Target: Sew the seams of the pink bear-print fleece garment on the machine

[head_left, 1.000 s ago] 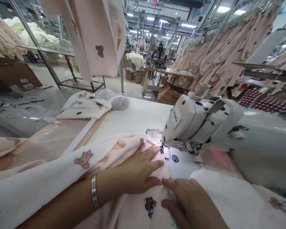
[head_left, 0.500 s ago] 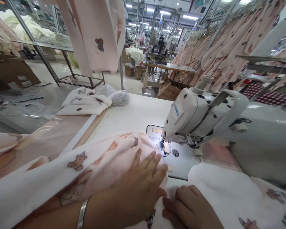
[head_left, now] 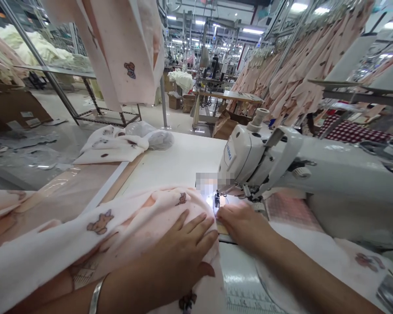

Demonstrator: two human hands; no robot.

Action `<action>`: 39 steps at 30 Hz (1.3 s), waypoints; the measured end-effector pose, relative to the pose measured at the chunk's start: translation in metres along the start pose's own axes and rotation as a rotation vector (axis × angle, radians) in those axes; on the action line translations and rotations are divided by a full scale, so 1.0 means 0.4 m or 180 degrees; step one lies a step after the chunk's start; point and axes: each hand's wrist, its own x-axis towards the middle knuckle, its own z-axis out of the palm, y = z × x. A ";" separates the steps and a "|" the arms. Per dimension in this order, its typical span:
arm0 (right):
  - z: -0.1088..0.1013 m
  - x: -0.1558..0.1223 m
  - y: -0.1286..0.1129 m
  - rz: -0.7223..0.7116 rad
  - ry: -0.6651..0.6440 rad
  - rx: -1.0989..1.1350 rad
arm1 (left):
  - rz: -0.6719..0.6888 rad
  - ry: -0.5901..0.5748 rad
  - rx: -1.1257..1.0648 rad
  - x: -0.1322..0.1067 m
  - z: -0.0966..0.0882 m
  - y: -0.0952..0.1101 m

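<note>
Pale pink fleece fabric with bear prints (head_left: 140, 222) lies bunched across the left of the sewing table and reaches up to the needle. My left hand (head_left: 180, 244) rests flat on it, fingers spread, a silver bangle on the wrist. Just right of the presser foot (head_left: 217, 199), my right hand (head_left: 242, 222) has its fingers pressed together at the fabric's edge; what they pinch, if anything, is hidden. The white sewing machine (head_left: 249, 157) stands over the lit needle area. A second fleece piece (head_left: 314, 248) lies partly beneath my right forearm.
A fleece piece with dark prints (head_left: 114, 146) and a clear plastic bag (head_left: 157, 137) lie at the table's far left corner. A pink garment (head_left: 131, 52) hangs above. Ruler markings (head_left: 249, 301) show at the table's front. Behind are racks of pink garments (head_left: 301, 65).
My right hand has moved forward from the table's front edge to beside the presser foot. My left hand stays on the fabric. The view has shifted slightly.
</note>
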 end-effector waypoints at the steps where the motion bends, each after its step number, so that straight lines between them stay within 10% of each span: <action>1: 0.001 -0.005 0.001 -0.0018 0.0003 0.0000 | -0.0010 -0.0019 0.0005 -0.002 0.002 0.002; 18: 0.063 -0.021 0.112 0.0498 0.0913 -0.0383 | 0.0164 0.0171 -0.0243 0.078 -0.005 -0.092; 26: 0.061 -0.029 0.111 0.0480 0.0953 -0.0310 | 0.0154 0.0321 0.0391 0.094 -0.012 -0.035; 39: 0.016 -0.107 -0.046 -0.1008 0.0334 0.0428 | 0.0782 0.0100 0.0812 0.087 -0.011 -0.037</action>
